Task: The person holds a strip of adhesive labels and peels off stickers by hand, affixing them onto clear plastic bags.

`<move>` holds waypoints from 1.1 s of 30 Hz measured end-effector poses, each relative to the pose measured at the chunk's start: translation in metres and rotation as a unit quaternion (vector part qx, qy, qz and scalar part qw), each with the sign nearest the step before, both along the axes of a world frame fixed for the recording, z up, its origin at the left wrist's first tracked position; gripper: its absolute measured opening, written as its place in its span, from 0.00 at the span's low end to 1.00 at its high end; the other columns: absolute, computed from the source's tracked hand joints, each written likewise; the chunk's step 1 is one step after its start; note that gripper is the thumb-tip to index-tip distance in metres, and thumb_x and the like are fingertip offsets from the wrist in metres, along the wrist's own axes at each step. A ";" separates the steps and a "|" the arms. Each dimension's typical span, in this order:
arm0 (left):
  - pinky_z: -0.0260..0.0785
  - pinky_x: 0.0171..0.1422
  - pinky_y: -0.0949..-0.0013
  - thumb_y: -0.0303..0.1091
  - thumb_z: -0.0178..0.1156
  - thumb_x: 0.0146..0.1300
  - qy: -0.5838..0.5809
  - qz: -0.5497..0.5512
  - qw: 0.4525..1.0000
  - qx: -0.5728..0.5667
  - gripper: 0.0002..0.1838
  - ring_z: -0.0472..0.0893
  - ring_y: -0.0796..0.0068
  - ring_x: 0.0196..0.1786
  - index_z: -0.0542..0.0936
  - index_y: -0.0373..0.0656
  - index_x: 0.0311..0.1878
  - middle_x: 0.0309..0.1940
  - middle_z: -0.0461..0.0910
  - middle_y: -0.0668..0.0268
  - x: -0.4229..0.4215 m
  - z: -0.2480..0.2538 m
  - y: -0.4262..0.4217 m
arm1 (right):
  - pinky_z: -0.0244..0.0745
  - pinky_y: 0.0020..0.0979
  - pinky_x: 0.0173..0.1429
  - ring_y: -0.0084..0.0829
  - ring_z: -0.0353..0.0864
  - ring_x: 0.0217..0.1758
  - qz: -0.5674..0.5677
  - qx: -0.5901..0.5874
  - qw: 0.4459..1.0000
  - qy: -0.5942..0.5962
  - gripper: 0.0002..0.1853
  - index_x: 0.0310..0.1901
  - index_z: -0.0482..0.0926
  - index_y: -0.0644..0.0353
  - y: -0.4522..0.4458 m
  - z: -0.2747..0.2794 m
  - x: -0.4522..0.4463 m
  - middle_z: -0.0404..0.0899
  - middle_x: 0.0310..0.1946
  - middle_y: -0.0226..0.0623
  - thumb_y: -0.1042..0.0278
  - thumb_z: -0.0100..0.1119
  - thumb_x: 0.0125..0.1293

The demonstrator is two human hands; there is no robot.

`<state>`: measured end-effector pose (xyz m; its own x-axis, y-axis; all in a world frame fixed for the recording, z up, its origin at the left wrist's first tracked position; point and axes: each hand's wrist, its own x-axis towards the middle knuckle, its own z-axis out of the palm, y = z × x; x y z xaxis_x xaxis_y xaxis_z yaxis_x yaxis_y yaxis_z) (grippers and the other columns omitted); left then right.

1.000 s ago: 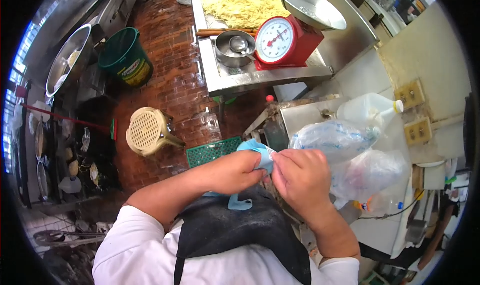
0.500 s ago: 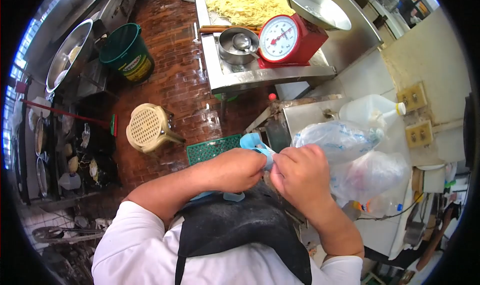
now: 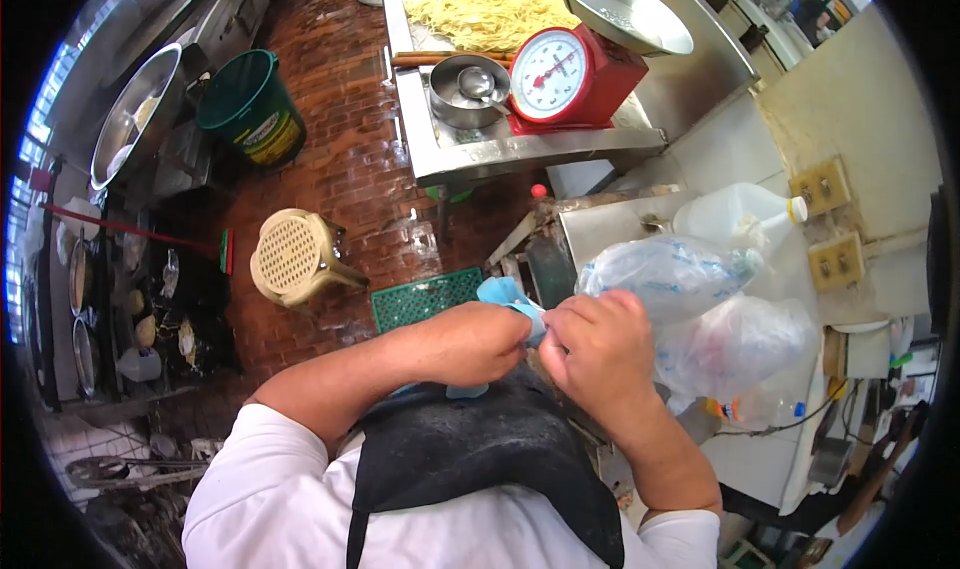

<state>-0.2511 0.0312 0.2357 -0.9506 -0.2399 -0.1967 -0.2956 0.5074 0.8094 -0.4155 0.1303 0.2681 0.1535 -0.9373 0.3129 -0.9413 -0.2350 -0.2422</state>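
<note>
In front of the apron my left hand [image 3: 487, 341] is closed, its fingers curled round a thin, light blue sheet [image 3: 503, 292]. I cannot tell whether the sheet is cloth or plastic. Part of it sticks up beyond the knuckles, and a small light blue piece shows below the same hand. My right hand [image 3: 597, 344] pinches the sheet's right end, close beside the left hand. The fingers hide most of what lies between the two hands.
A steel table [image 3: 480, 159] bears yellow noodles [image 3: 490, 9], a red scale [image 3: 600, 79] and a steel pot [image 3: 450, 99] with a ladle. Plastic bags [image 3: 665, 274] and a jug [image 3: 735, 214] sit at right. A beige stool [image 3: 295, 254] and green bucket [image 3: 250, 109] stand left.
The raised light blue part has shifted and folded slightly. Both hands keep nearly the same place and grip. The surroundings move slightly left in view.
</note>
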 end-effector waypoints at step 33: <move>0.76 0.36 0.64 0.31 0.53 0.59 0.127 0.233 0.706 0.657 0.14 0.75 0.73 0.25 0.77 0.38 0.47 0.23 0.72 0.69 0.011 0.002 -0.007 | 0.70 0.34 0.34 0.33 0.79 0.27 -0.113 -0.151 0.958 -0.216 0.09 0.33 0.82 0.57 -0.006 0.012 -0.022 0.79 0.26 0.33 0.77 0.64 0.48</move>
